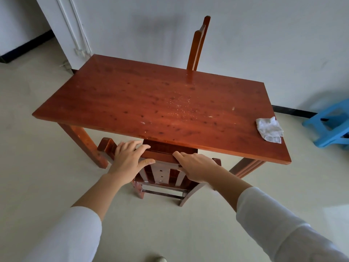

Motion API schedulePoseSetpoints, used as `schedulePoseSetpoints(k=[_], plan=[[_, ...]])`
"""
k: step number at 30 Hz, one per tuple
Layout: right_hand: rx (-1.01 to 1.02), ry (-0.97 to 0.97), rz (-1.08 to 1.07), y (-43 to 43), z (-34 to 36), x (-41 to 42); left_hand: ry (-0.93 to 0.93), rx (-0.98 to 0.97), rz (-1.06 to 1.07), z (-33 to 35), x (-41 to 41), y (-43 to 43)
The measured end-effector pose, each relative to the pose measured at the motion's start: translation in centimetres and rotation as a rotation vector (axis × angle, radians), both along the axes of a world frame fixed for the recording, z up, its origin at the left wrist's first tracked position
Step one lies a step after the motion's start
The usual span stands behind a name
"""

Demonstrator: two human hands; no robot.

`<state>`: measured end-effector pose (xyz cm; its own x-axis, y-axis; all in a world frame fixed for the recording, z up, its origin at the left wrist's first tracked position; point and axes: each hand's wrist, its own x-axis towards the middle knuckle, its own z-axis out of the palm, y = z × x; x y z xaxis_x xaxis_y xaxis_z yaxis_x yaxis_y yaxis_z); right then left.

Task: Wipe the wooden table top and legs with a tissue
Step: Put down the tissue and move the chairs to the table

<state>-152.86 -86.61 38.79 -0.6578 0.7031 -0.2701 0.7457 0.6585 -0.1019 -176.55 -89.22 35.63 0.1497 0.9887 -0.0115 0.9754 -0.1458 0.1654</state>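
The reddish wooden table [132,95] fills the middle of the view, with pale specks of dust [179,108] scattered on its top. A crumpled white tissue [269,129] lies at the top's near right corner, and neither hand touches it. A wooden chair [164,176] is tucked under the near edge. My left hand [128,159] grips the left part of its top rail, fingers over it and thumb in front. My right hand [196,167] holds the right part of the same rail. The near left table leg [85,144] and near right leg [245,167] show below the top.
A second wooden chair [198,44] stands behind the table against the white wall. A blue plastic stool [330,125] sits on the pale floor at the right. A doorway opens at the far left.
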Motion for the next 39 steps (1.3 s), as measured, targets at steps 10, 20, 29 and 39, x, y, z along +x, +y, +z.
schedulePoseSetpoints(k=[10, 20, 29, 39], plan=[[-0.024, 0.012, -0.060, -0.5, 0.2, -0.6, 0.010, -0.046, 0.005, 0.6, -0.3, -0.1], [-0.069, 0.111, -0.196, -0.8, 2.0, 0.8, -0.063, -0.179, 0.111, 2.0, 2.0, -0.5], [-0.070, 0.378, -0.521, -0.9, 3.9, 15.1, -0.236, -0.108, 0.072, 5.3, 17.3, 2.1], [-0.082, 0.284, -0.712, -0.8, 2.2, 43.3, -0.258, -0.219, -0.010, 4.7, 45.5, 4.5]])
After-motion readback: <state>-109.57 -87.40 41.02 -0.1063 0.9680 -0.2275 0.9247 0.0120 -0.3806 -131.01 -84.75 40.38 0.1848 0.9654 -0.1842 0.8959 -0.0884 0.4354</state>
